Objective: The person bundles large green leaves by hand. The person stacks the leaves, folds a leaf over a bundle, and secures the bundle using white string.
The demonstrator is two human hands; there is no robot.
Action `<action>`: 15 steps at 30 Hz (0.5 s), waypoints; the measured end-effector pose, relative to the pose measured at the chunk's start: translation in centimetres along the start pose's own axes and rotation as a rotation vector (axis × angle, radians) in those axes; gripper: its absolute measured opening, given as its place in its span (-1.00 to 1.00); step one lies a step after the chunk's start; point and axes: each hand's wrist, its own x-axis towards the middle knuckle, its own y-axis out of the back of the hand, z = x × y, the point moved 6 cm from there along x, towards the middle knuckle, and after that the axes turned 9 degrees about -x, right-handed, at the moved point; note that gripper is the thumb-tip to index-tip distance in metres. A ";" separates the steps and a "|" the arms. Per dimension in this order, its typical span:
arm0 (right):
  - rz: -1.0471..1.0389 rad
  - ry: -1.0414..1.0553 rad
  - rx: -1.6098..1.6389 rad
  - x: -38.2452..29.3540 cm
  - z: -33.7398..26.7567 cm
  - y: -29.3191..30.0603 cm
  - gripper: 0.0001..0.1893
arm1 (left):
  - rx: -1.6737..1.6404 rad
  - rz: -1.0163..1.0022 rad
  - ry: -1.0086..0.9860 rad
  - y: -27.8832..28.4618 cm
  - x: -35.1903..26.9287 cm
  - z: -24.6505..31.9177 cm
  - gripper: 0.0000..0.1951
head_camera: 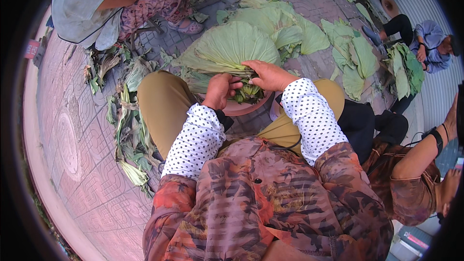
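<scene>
A stack of large folded leaves, apparently lotus leaves (235, 45), fans out before my knees, pale green with veins radiating from the near edge. My right hand (272, 75) grips the base of the top leaf, its index finger on top and thumb lower down. Just left of it, my left hand (223, 88) is at the same near edge with fingers curled; whether it pinches anything is unclear. Below both hands, gathered green leaf bases (248, 94) bunch over a pink basin (250, 108), which the leaves mostly hide.
Spread leaves (275, 18) lie beyond the stack, with another leaf pile (351, 58) at right. Withered scraps (132, 134) litter the paving beside my left knee. One person (152, 7) sits at upper left, another (431, 43) at far right holds leaves, and a third (409, 181) is close by my right side.
</scene>
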 end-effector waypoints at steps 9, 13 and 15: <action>0.181 0.054 -0.213 0.3 -0.6 -0.5 -0.33 | -0.010 -0.038 0.007 -0.3 0.0 -0.1 -0.72; 0.179 0.056 -0.159 0.7 -0.4 -0.2 -0.36 | -0.053 -0.041 -0.025 -0.4 -0.3 0.2 -0.74; 0.230 -0.088 -0.030 0.7 0.5 0.5 -0.37 | -0.067 -0.066 -0.043 -0.5 -0.3 0.4 -0.74</action>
